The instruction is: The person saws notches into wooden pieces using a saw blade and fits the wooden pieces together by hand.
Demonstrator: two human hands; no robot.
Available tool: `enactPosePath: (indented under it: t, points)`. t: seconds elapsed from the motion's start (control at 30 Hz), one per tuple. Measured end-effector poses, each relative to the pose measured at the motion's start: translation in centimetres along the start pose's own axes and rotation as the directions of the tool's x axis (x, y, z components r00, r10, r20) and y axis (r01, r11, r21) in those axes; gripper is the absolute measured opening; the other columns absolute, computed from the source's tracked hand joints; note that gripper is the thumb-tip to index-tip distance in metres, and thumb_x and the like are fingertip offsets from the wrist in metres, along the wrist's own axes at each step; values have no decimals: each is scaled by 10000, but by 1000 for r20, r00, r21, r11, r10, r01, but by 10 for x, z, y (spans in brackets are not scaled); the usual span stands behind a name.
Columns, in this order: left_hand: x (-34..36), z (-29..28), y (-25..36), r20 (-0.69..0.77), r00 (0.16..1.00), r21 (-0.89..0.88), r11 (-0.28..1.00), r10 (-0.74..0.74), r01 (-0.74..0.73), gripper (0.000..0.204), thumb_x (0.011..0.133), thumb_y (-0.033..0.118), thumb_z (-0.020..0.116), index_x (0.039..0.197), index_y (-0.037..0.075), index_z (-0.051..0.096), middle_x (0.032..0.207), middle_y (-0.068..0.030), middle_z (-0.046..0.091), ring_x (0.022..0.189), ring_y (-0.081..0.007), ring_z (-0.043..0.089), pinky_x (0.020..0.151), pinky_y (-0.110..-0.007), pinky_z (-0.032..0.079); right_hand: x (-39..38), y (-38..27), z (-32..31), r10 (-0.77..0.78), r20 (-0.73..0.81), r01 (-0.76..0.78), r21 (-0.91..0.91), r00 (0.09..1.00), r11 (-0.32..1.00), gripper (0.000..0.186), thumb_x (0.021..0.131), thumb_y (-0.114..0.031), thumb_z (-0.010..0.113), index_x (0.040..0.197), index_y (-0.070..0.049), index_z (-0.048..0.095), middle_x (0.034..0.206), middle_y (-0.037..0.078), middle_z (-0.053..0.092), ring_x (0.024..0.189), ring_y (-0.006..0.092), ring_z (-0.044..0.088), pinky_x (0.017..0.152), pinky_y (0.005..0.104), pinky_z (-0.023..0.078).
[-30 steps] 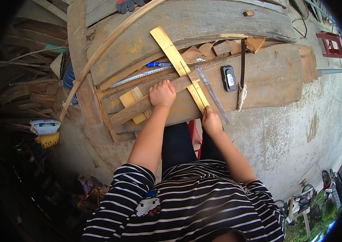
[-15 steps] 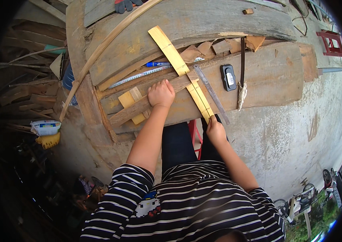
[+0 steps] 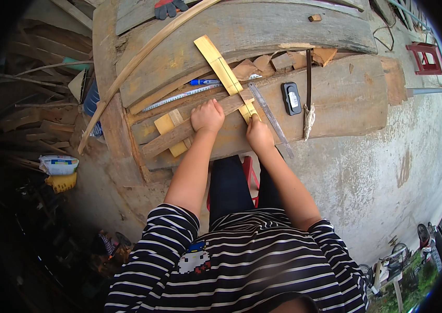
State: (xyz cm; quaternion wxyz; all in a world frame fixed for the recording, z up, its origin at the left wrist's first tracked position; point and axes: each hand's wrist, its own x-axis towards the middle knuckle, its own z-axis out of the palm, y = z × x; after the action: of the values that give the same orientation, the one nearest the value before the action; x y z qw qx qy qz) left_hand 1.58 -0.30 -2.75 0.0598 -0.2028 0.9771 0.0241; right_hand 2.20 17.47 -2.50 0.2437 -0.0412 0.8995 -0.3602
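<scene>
A long flat yellow wooden strip (image 3: 224,74) slants across the bench, its near part hidden by my right hand. A narrow dark strip, like a thin saw blade (image 3: 228,76), runs along it. My right hand (image 3: 260,136) is closed at the near end of this line, fingers low on the yellow strip. My left hand (image 3: 208,116) is wrapped over a brown wooden batten (image 3: 166,140) and presses it down. The batten's right end crosses the yellow strip. Under its left part lies a short yellow board (image 3: 164,126).
A steel ruler (image 3: 271,120) lies right of my right hand, a black case (image 3: 291,98) beyond it. A blue marker (image 3: 204,82) and a measuring tape (image 3: 179,96) lie farther left. A long curved wooden strip (image 3: 140,62) crosses the plank bench (image 3: 346,99); a glove (image 3: 170,8) rests at the back.
My right hand has moved away from me and slightly left, toward the batten. The thin dark line has shifted up along the yellow strip. My left hand stays on the batten.
</scene>
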Motion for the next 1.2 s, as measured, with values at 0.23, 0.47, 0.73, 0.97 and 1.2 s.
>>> enactPosePath:
  t: [0.23,0.47,0.73,0.97,1.2]
  points:
    - [-13,-27,-33,214,964,18,987,-158,157,465,969,308,345,773,60,687,768,-184,698,724,-352,689,726,-471,544,-9,-21,23,-17,128,23,-44,992,999,233,977,-233,441,953,-10,506,715,297,632,671,465,643,622,561,514]
    - [-17,-18,-45,203,975,108,992,-87,66,483,975,301,329,761,73,698,731,-172,695,686,-341,680,789,-439,485,-14,-21,50,77,147,-67,-74,986,995,206,967,-220,448,967,-18,488,756,285,652,711,444,665,631,538,537]
    - [-14,-18,-51,188,976,-11,994,-108,112,484,978,298,320,786,54,692,737,-192,687,693,-366,666,782,-471,485,-18,-19,40,-24,70,26,-14,997,1000,191,972,-209,459,950,-21,484,669,263,621,637,439,636,583,535,511]
    - [-7,-17,-40,272,949,45,987,-161,154,466,967,301,347,765,68,697,725,-179,693,693,-342,686,734,-463,514,-7,-17,49,0,72,1,-1,997,1000,192,969,-201,465,941,-12,482,691,274,628,651,442,644,587,536,519]
    - [-4,-22,-39,307,937,39,986,-167,163,468,962,301,361,733,69,697,712,-177,692,671,-340,689,671,-458,544,-83,26,10,81,190,-77,-29,978,997,211,972,-206,462,951,3,482,715,308,614,691,481,624,609,557,500]
